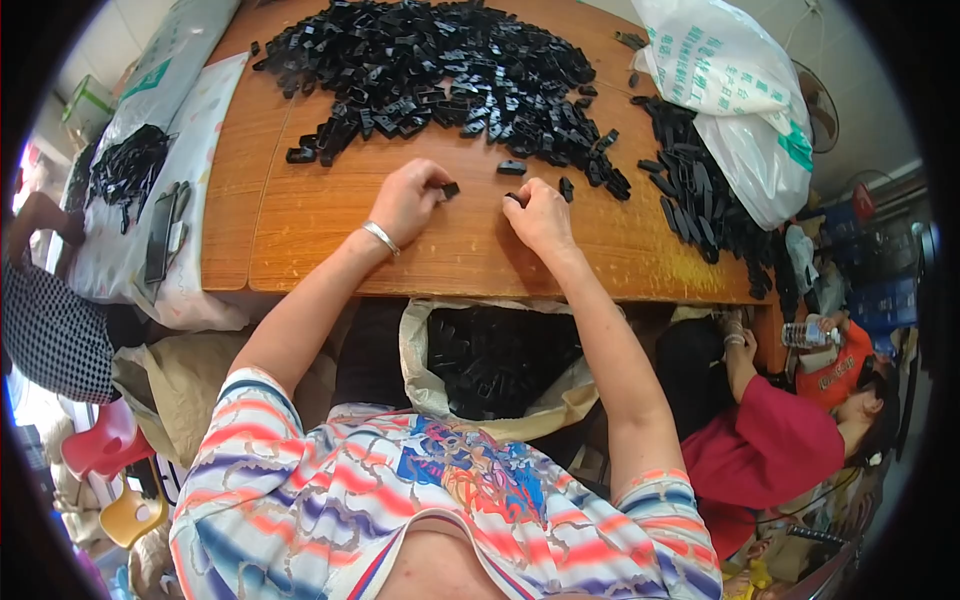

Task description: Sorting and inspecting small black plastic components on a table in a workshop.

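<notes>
My left hand [408, 205] is just above the wooden table, its thumb and fingers pinching a small black plastic part [450, 190]. To its right, my right hand [543, 216] is closed on another small black plastic part [514, 199], mostly covered by the fingers. Between and just beyond the hands lies a loose black part [511, 167], and one more [566, 189] rests beside my right hand. A large heap of similar black parts [430, 75] spreads over the far side of the table. The exact kind of these parts cannot be made out.
An open sack [415, 365] of black parts sits below the table's front edge [470, 295]. At right, longer black pieces [690, 190] lie beside a white plastic bag [735, 90]. A phone [160, 235] lies at left. People sit at both sides, one in a red top [755, 440].
</notes>
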Demonstrator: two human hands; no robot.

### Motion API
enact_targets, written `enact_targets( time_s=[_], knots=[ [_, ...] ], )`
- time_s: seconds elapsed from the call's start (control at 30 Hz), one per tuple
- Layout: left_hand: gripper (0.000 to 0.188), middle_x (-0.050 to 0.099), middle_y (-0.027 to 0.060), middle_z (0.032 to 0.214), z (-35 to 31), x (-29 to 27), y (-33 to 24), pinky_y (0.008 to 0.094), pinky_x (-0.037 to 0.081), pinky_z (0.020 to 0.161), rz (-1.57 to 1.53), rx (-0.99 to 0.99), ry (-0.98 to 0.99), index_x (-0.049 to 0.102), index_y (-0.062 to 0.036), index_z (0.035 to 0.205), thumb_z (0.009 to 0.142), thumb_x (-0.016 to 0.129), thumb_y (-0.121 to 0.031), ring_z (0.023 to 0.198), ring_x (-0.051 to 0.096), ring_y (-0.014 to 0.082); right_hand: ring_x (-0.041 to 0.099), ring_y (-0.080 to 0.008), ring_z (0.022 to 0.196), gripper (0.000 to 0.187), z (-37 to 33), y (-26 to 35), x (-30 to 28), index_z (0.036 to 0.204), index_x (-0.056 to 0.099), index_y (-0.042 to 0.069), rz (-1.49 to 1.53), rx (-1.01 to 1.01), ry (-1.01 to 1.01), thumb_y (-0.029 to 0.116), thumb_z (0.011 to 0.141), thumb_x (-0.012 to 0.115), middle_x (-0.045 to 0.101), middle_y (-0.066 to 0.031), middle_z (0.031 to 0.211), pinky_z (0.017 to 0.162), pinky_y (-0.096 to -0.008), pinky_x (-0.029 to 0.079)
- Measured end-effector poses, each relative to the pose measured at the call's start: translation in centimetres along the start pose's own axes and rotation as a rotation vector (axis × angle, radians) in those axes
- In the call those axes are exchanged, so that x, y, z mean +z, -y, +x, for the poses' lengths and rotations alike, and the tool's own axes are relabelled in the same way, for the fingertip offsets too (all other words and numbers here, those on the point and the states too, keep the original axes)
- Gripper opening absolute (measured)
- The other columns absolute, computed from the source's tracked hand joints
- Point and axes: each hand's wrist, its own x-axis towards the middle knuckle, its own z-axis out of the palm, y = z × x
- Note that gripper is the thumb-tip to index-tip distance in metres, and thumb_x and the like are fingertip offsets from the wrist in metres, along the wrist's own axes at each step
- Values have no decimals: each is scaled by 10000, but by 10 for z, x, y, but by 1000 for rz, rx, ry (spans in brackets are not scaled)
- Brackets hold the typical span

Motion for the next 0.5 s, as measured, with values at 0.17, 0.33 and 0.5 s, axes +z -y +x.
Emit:
enact_targets(
  time_s=[0.17,0.33,0.5],
  knots=[
    [131,621,121,907,-11,26,-19,338,520,717,193,196,88,633,7,957,827,632,24,838,637,268,677,-306,794,208,-34,-3,5,861,614,-14,373,191,-137,186,839,665,680,-183,829,705,-405,517],
    [210,605,118,946,-18,33,-25,338,512,729,97,142,80,630,-8,1027,823,672,-33,821,627,246,684,-268,758,183,-50,-12,-3,941,610,13,585,313,-157,180,874,647,686,-140,797,657,-384,512],
    [317,588,102,1001,-29,22,-26,329,510,735,176,127,97,622,-8,1080,789,728,-79,820,607,230,648,-359,801,252,-56,-15,-11,872,606,17,208,175,-200,260,864,671,669,-162,824,726,-442,494]
  ],
)
